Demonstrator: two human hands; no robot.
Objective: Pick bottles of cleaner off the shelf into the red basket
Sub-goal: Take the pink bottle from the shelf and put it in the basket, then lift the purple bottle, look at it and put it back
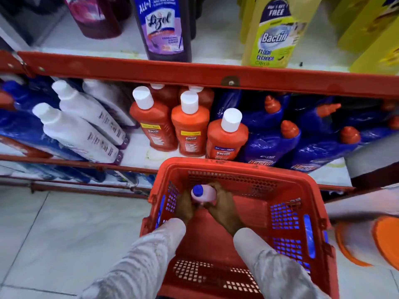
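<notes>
While the bottle is down at the basket's far-left corner, we've got both hands wrapped on it, left hand and right hand gripping either side. If we let go before it's settled, it could tip and roll, and pulling our sleeves out carelessly might drag it over.

Both hands hide most of the pale bottle in the basket
</notes>
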